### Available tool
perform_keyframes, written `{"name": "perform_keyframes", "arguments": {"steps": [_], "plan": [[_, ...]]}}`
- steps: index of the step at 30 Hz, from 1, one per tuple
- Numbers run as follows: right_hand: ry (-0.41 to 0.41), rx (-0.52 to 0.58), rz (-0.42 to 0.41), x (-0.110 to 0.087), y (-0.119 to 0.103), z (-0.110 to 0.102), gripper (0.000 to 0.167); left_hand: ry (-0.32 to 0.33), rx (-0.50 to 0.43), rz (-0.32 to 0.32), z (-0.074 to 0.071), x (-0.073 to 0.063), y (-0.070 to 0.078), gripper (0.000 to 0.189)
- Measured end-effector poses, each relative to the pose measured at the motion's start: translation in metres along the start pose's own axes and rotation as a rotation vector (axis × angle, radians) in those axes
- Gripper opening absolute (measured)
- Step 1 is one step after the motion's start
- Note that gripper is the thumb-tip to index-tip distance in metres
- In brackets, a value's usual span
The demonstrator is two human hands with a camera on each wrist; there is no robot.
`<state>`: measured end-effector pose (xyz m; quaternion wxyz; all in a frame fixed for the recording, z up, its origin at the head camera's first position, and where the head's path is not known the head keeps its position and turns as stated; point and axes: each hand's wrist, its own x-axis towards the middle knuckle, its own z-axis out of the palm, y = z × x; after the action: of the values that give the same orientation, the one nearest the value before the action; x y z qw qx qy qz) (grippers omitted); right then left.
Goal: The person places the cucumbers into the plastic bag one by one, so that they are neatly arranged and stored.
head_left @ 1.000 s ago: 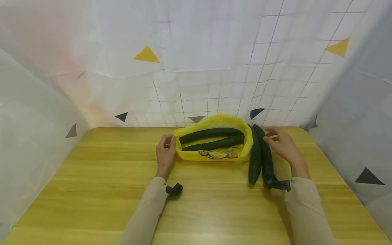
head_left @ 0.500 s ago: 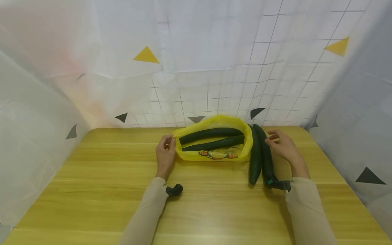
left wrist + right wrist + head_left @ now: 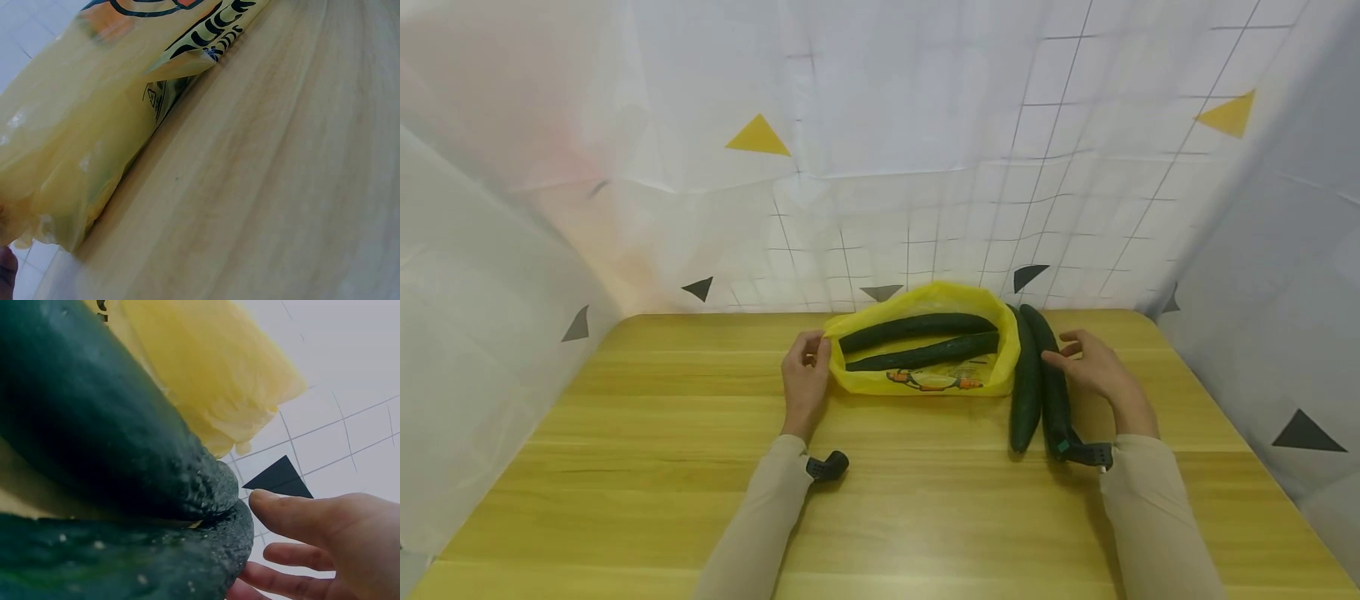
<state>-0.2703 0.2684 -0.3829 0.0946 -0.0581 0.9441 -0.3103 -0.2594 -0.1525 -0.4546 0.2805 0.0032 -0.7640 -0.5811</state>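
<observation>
A yellow plastic bag (image 3: 940, 297) with a printed front lies on its side at the table's back, its mouth facing me. Two dark green cucumbers (image 3: 917, 327) are inside it, one behind the other. My left hand (image 3: 805, 379) pinches the bag's left edge; in the left wrist view only a fingertip (image 3: 6, 275) shows. Right of the bag, two more cucumbers lie side by side: an inner cucumber (image 3: 1026, 392) and an outer cucumber (image 3: 1052, 367). My right hand (image 3: 1097, 371) is beside the outer one, fingers loosely bent, thumb near its side. Some fingertips are hidden behind its end in the right wrist view.
The wooden table (image 3: 925, 508) ends at a white sheet backdrop (image 3: 880, 167) with grid lines and triangles. Similar sheets hang on the left and right. A small black camera mount (image 3: 827, 467) sticks out from the left wrist, another (image 3: 1082, 452) from the right.
My right hand has shifted slightly toward me and the thumb has come lower along the outer cucumber. The left hand, the bag and the cucumbers stay in place.
</observation>
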Motion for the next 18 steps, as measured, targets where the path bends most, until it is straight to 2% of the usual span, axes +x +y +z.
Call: {"name": "perform_keyframes", "arguments": {"steps": [5,6,12,13,18], "plan": [[-0.019,-0.020,0.020,0.0029,0.0030,0.0016,0.079,0.002,-0.003,0.008,0.0002,0.0004,-0.0011,0.024],[-0.022,-0.022,0.024,0.0033,0.0035,0.0018,0.079,-0.003,-0.006,0.002,-0.0007,-0.0004,0.0036,0.024],[-0.036,-0.026,0.038,0.0047,0.0057,0.0032,0.080,-0.005,-0.018,0.001,-0.0012,-0.0007,0.0052,0.024],[-0.039,-0.029,0.038,0.0051,0.0061,0.0035,0.080,0.003,-0.018,0.009,-0.0003,0.0000,0.0008,0.024],[-0.067,-0.048,0.042,0.0071,0.0084,0.0041,0.083,0.010,-0.012,0.013,0.0002,-0.0003,0.0011,0.022]]}}
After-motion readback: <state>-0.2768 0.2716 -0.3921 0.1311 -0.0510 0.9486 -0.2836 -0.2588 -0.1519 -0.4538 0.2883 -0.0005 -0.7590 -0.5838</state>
